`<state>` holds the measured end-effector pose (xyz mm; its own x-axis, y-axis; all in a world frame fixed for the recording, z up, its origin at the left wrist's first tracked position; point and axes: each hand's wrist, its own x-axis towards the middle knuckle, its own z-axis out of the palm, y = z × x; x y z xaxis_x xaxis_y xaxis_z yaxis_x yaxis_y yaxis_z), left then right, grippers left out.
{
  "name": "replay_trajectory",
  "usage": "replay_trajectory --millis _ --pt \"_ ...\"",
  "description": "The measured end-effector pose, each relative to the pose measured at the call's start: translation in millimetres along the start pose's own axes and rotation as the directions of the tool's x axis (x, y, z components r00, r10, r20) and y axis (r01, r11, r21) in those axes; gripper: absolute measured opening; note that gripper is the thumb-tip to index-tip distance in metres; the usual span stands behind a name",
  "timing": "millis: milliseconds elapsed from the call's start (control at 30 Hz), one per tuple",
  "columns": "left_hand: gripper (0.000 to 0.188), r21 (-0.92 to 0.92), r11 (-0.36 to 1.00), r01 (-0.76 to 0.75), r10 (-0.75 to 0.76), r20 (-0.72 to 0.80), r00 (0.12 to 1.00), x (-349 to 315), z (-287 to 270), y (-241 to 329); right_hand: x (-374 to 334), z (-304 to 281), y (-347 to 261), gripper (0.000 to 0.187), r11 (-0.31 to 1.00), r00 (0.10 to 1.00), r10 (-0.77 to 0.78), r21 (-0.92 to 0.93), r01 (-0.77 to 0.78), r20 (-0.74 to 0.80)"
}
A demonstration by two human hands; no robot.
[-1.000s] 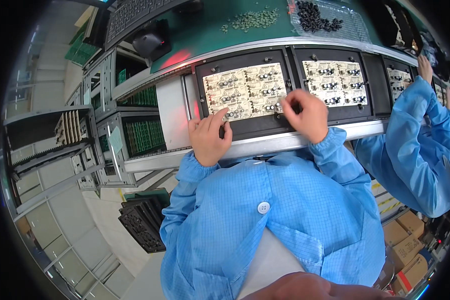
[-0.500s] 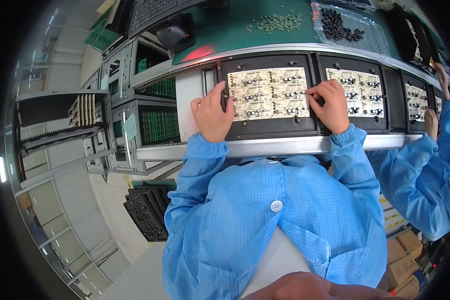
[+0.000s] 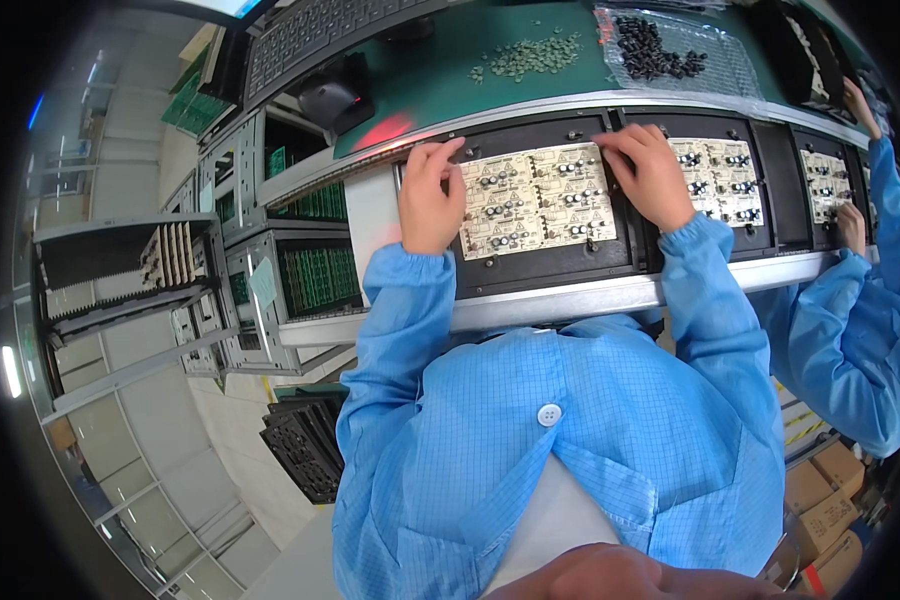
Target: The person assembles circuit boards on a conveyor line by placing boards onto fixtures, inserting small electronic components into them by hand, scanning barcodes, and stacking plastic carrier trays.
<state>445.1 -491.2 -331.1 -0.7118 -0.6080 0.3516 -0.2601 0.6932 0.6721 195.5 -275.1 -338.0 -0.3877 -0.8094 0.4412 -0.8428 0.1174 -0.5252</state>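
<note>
A pale circuit board panel (image 3: 537, 200) with several small dark cylindrical and other parts lies in a black carrier frame (image 3: 550, 265) in front of me. My left hand (image 3: 432, 200) is at the panel's far left corner, fingers bent toward a small knob (image 3: 472, 154) of the frame, thumb apart and nothing visible in it. Over the far right corner is my right hand (image 3: 652, 180), its thumb and forefinger close together. Those fingertips are slightly blurred, and whatever they may hold is too small to make out.
Further right along the metal rail (image 3: 570, 306) sits a second carrier with a board panel (image 3: 720, 180). Beyond the rail lie green discs (image 3: 532, 58), black parts (image 3: 655, 48) on clear plastic, a scanner (image 3: 335, 98) and a keyboard (image 3: 320, 45). A co-worker's sleeve (image 3: 820, 340) is at right.
Both my hands have moved away from me, from the panel's sides to its far corners. The left fingers have bent inward. The whole view has shifted slightly.
</note>
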Motion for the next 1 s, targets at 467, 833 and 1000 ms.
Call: replay_trajectory --millis 467,833,1000 --pt "0.023 -0.086 0.996 -0.013 0.027 0.159 0.987 19 6 -16 9 15 -5 0.03 1.0 0.996 0.022 -0.009 -0.023 -0.085" --pt "0.032 -0.127 0.99 0.064 -0.051 0.106 0.993 52 9 -21 4 9 -19 0.035 0.968 0.964 0.237 -0.053 -0.244 -0.121" --pt "0.039 0.283 0.951 -0.126 0.138 -0.021 0.99 115 61 -33 4 26 -2 0.023 0.994 0.992 0.108 0.001 -0.108 -0.067"
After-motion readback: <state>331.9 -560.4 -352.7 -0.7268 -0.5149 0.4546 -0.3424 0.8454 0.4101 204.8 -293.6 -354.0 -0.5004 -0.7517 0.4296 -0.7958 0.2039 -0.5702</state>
